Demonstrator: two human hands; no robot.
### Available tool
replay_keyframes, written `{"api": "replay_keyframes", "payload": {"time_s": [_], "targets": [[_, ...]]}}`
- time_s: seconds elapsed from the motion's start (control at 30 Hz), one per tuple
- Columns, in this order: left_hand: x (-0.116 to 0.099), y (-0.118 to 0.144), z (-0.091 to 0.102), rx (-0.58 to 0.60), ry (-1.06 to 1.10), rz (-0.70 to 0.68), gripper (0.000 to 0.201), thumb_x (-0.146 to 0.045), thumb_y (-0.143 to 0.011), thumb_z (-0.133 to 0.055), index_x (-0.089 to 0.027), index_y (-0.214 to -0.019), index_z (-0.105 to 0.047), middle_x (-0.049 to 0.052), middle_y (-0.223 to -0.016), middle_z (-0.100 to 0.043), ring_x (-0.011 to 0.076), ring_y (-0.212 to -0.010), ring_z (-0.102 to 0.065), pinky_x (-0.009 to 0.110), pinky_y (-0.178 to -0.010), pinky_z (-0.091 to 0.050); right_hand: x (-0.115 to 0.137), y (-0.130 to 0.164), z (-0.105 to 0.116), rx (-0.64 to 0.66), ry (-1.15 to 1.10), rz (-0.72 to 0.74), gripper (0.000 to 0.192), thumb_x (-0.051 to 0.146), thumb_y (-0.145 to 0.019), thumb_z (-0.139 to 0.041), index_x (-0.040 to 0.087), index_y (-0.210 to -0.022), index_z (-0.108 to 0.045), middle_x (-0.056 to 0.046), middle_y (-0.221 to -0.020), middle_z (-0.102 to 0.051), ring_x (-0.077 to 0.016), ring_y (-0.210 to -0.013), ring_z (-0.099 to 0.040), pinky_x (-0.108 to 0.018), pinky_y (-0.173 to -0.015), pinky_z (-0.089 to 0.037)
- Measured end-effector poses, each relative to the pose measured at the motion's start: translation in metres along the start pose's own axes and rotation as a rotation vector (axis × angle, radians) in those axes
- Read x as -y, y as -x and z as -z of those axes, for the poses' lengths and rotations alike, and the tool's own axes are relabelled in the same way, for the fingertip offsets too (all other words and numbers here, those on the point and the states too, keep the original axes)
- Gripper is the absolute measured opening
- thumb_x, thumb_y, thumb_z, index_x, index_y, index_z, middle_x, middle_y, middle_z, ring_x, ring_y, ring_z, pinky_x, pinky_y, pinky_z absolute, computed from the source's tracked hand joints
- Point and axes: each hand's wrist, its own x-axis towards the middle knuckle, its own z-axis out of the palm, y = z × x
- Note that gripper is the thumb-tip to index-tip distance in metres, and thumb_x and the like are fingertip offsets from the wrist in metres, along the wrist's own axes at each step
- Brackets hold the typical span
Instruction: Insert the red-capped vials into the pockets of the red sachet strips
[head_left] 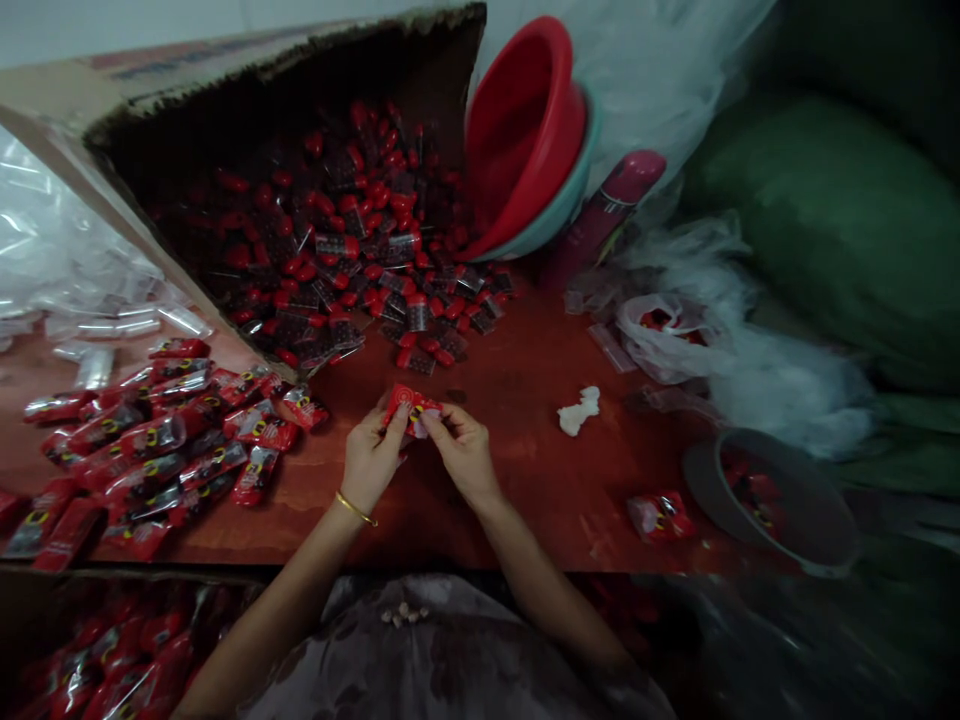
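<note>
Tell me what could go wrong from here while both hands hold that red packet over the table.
1. The tipped cardboard box has already spilled small red-capped pieces toward the hands; more may slide into the working spot.
2. The red packet is pinched only by the fingertips of the left hand and right hand, so it could slip.
3. The grey bowl sits near the table's front edge and could be knocked off.
</note>
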Motion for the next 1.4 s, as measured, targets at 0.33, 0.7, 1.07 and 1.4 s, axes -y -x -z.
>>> {"api": "replay_keyframes", "payload": {"time_s": [0.33, 0.7, 1.07, 1.4], "targets": [[0.006, -0.001, 0.002, -0.090, 0.156, 0.075, 0.028, -0.035, -0.055, -0.077, -0.014, -0.070, -0.070, 0.001, -0.065, -0.068, 0.0106, -0.055, -0.058, 0.022, -0.056, -0.045, -0.007, -0.005, -0.017, 0.028, 0.127, 0.071, 0.027, 0.038, -0.083, -0.049, 0.018, -0.067, -0.058, 0.003, -0.059, -0.053, -0.0106, -0.055, -0.047, -0.021, -0.054, -0.037], [-0.015, -0.019, 0.024, -0.163, 0.462, 0.281, 0.035, -0.029, -0.041, -0.085, -0.014, -0.065, -0.064, -0.002, -0.061, -0.067, 0.0083, -0.056, -0.060, 0.021, -0.061, -0.048, -0.008, -0.037, -0.033, 0.189, 0.500, 0.327, 0.036, 0.034, -0.093, -0.031, 0.019, -0.084, -0.062, -0.004, -0.078, -0.063, -0.0159, -0.074, -0.055, -0.027, -0.070, -0.041], [-0.024, -0.021, 0.017, -0.169, 0.425, 0.281, 0.040, -0.029, -0.037, -0.086, -0.012, -0.062, -0.061, -0.002, -0.060, -0.065, 0.0071, -0.051, -0.057, 0.021, -0.056, -0.048, -0.025, -0.073, 0.008, 0.122, 1.279, 0.116, 0.037, 0.037, -0.081, -0.056, 0.011, -0.107, -0.056, -0.017, -0.109, -0.059, -0.0298, -0.096, -0.050, -0.038, -0.076, -0.037], [-0.020, -0.014, 0.004, -0.078, 0.380, 0.345, 0.032, -0.030, -0.051, -0.082, -0.014, -0.067, -0.060, -0.001, -0.058, -0.064, 0.0096, -0.051, -0.057, 0.025, -0.059, -0.049, -0.037, -0.005, 0.063, 0.056, 0.826, 0.293, 0.027, 0.027, -0.090, -0.039, 0.014, -0.107, -0.055, -0.011, -0.094, -0.067, -0.0208, -0.081, -0.062, -0.035, -0.076, -0.045]]}}
